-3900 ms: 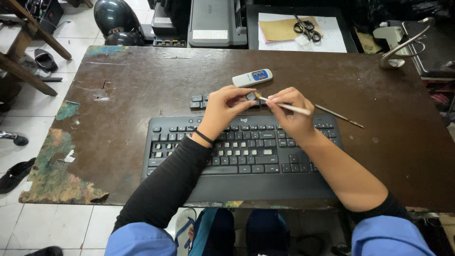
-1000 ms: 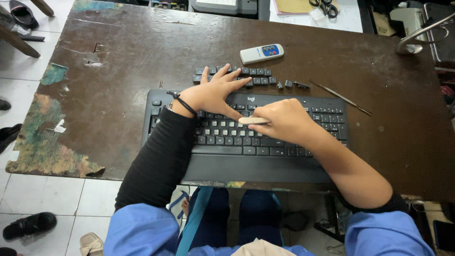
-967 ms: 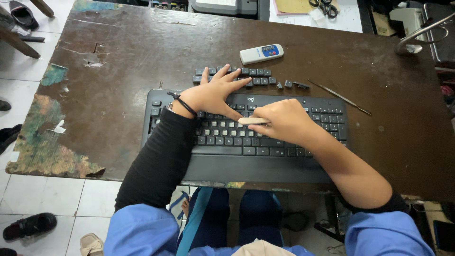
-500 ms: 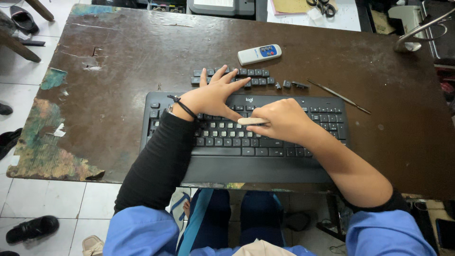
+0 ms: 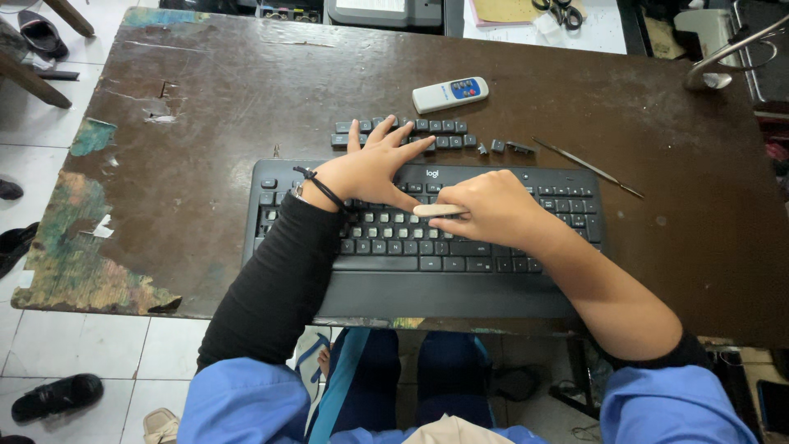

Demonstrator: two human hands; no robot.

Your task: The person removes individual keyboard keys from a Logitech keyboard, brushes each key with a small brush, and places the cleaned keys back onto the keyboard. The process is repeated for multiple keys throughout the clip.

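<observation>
A black keyboard [image 5: 345,279] lies at the near edge of a worn brown table [image 5: 222,107]. My left hand [image 5: 370,168] rests flat on its upper rows, fingers spread toward the far side. My right hand [image 5: 485,205] sits just right of it, closed around a pale flat stick [image 5: 436,210] whose end points left over the keys. Behind the keyboard lie rows of removed dark keycaps [image 5: 448,131] and a few loose ones [image 5: 509,147].
A white remote with a blue panel [image 5: 449,94] lies beyond the keycaps. A thin metal pick [image 5: 588,167] rests at the right. Papers with scissors [image 5: 559,15] and grey equipment [image 5: 386,10] line the far edge. Shoes [image 5: 53,395] sit on the tiled floor at the left.
Since the oldest frame, both hands dropped from the loose keycaps onto the keyboard; the right hand now holds a flat stick. Over the last second the hands barely moved.
</observation>
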